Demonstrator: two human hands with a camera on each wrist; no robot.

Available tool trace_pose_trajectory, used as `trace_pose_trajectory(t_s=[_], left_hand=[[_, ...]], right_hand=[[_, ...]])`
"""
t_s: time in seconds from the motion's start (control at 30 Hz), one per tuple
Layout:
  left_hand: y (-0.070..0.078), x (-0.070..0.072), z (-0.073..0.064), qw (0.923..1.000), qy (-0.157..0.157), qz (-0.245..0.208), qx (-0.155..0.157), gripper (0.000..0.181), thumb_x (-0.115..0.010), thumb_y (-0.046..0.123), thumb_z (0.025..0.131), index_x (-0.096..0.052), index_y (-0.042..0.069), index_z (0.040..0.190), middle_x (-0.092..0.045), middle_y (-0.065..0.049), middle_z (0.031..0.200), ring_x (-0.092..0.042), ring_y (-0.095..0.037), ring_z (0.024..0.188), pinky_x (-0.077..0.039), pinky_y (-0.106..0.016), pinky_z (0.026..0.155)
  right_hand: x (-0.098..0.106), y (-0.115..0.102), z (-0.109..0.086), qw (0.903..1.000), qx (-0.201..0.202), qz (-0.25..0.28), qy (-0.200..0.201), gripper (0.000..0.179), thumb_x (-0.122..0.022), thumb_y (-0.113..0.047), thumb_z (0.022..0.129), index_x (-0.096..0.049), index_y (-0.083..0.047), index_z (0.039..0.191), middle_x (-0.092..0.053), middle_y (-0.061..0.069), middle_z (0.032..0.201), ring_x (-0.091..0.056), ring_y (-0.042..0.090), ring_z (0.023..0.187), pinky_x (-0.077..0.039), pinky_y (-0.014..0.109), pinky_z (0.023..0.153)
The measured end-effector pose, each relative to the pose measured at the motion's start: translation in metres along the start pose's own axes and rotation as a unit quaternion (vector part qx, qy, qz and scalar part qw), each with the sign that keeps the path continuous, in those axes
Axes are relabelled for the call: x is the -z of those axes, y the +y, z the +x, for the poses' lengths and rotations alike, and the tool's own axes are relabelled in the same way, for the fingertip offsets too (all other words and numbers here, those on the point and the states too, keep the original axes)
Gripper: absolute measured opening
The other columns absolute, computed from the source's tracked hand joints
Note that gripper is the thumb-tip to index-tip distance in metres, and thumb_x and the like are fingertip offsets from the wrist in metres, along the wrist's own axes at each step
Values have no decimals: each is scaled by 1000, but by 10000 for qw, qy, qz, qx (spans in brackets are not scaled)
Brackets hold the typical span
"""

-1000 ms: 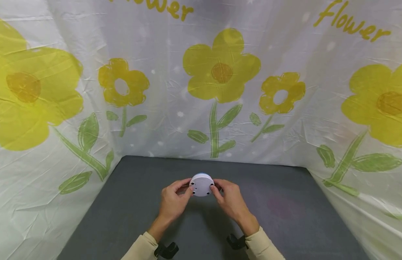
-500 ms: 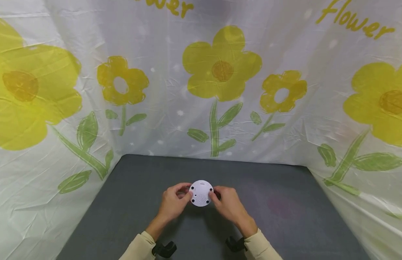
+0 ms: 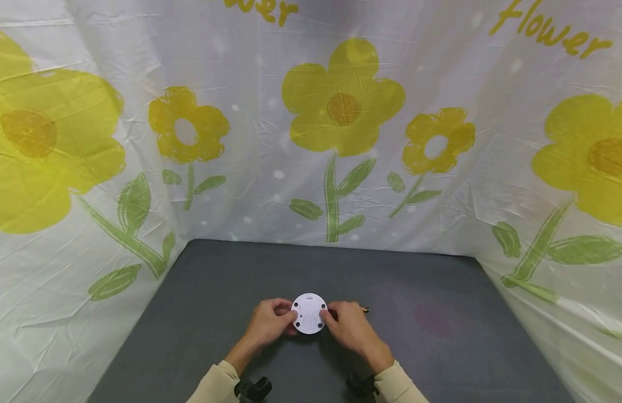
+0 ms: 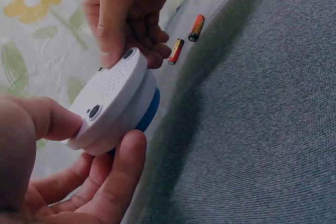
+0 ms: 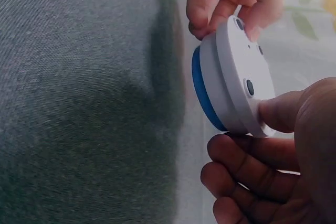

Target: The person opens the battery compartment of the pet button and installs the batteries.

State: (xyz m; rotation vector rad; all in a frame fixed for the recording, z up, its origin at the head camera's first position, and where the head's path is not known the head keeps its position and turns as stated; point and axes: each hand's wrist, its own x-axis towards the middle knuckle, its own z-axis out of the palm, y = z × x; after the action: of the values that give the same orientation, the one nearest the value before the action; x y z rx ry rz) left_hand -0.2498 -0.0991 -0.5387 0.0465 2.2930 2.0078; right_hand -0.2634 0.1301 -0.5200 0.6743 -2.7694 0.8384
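Observation:
Both hands hold a round white device (image 3: 309, 313) with a blue band, its kind unclear, above the grey tabletop. Its flat face with several black rubber feet and a patch of small holes is turned up toward the head camera. My left hand (image 3: 267, 323) pinches the left edge, thumb (image 4: 63, 121) on the flat face and fingers beneath. On the opposite edge, my right hand (image 3: 352, 327) does likewise, its thumb (image 5: 281, 111) pressing the face. A thin white piece (image 5: 237, 11) juts out near the left hand in the right wrist view. The blue side (image 5: 205, 95) faces the table.
Two small batteries (image 4: 197, 28) lie on the table beyond the right hand in the left wrist view; one battery end (image 3: 365, 309) peeks out beside that hand in the head view. A white curtain (image 3: 240, 168) printed with yellow flowers encloses the grey table (image 3: 215, 268).
The device has come down and nearer the body, tilting until its flat face shows fully to the head camera. Both hands moved with it. A battery end has appeared beside the right hand.

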Motion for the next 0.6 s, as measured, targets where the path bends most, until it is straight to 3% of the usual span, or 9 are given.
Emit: trace_pose_trajectory(t_s=[0.33,0.6], left_hand=[[-6,-2,1,9983,-85,-252,524,31,-74,2,94,-68,-17,117,-79,-17,93,-79,-23,71,-71,-38,67],[-12,-1,3,9959,-201,-358,806,29,-71,4,95,-69,-17,115,-78,-18,92,-79,-21,72,-70,-35,69]], right_hand=[[-2,2,-3,9997,-131,-23,-182,28,-70,-17,101,-66,-19,73,-41,-14,62,-39,4,58,-29,22,53],[-4,0,-2,9997,-130,-178,-141,27,-73,-16,99,-66,-18,72,-46,-11,62,-41,5,59,-32,23,52]])
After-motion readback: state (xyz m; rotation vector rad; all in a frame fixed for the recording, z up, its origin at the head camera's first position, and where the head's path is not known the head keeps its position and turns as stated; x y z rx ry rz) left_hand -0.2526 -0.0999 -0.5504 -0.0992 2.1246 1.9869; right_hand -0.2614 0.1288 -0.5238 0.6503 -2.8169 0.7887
